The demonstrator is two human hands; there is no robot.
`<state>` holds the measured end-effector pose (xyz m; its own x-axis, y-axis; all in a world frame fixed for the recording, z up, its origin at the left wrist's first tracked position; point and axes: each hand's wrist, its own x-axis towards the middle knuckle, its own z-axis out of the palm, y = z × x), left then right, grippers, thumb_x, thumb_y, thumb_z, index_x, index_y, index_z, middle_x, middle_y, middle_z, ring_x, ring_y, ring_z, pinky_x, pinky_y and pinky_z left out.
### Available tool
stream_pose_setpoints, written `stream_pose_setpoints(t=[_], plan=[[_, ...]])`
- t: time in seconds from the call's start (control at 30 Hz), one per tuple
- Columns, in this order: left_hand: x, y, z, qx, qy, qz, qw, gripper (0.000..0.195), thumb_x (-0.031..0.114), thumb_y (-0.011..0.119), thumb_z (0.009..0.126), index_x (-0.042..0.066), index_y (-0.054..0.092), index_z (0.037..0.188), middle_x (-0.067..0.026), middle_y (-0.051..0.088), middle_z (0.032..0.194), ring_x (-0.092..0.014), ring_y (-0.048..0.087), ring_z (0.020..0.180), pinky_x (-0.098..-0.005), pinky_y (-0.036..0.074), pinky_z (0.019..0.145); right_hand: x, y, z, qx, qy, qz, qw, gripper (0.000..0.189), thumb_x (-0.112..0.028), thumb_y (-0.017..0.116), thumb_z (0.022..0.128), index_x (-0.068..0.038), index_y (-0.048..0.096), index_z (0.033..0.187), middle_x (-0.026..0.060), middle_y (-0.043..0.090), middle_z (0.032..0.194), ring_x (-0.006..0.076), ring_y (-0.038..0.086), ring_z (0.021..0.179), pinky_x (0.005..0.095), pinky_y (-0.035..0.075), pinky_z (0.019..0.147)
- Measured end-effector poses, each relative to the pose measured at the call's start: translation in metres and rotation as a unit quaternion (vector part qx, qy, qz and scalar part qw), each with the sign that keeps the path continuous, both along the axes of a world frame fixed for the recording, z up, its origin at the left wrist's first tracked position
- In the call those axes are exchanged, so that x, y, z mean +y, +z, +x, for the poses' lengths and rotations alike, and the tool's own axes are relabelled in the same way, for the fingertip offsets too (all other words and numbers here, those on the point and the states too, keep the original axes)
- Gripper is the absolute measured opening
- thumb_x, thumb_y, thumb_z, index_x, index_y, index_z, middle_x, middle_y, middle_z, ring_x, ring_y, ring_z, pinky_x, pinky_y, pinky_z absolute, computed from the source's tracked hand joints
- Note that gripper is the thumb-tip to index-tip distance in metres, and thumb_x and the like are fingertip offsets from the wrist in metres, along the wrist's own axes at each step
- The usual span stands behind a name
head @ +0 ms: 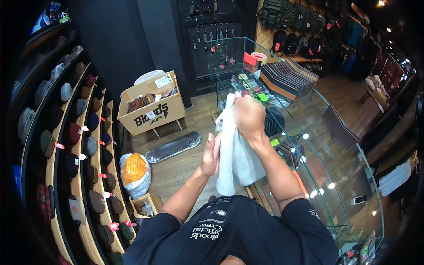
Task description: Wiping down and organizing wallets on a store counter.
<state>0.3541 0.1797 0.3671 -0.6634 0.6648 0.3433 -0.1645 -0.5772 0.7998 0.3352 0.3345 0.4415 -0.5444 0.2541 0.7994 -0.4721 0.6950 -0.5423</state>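
Observation:
Before my chest hangs a light grey cloth [245, 162], perhaps a knit garment, gathered at its top and falling in long folds. My right hand [250, 116], slightly blurred, is closed around the gathered upper end. Lower down, my left hand [210, 155] lies against the cloth's left side with its thumb raised and apart. Its other fingers are mostly hidden behind the fabric, so whether they grip it cannot be told. To the right of both hands runs a glass display counter [314, 159], partly behind the cloth and my right forearm.
A sample stack of dark and brown strips [288, 78] and a tape roll [259, 57] sit on the counter. On the left are cap shelves [107, 205], a cardboard box [150, 116], a wrapped skateboard deck [174, 147] and a stuffed plastic bag [135, 175] on the floor.

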Motion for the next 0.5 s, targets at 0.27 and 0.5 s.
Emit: stream_pose_setpoints(t=[0.27,0.5], plan=[[0.000,0.006,-0.003,-0.061,0.009,-0.013,0.998,0.079,0.061,0.025,0.107,-0.001,0.029,0.156,-0.0123,0.050,0.148,-0.020,0.052,0.131,-0.0355,0.039,0.112,-0.005,-0.035,0.017,-0.010,0.001,0.033,0.999,0.045,-0.040,0.068,0.096,0.002,0.063,0.111,0.0198,0.060,0.098,0.0389,0.064,0.087,0.0430,0.051,0.074],[0.006,-0.005,-0.010,-0.087,0.024,0.027,0.996,0.059,0.044,0.035,0.110,0.002,0.040,0.150,-0.0103,0.057,0.140,-0.018,0.058,0.124,-0.0354,0.044,0.108,-0.002,-0.015,0.011,-0.112,0.009,-0.094,0.989,0.042,-0.036,0.060,0.103,0.003,0.064,0.089,0.0232,0.062,0.070,0.0398,0.066,0.067,0.0422,0.048,0.061]])
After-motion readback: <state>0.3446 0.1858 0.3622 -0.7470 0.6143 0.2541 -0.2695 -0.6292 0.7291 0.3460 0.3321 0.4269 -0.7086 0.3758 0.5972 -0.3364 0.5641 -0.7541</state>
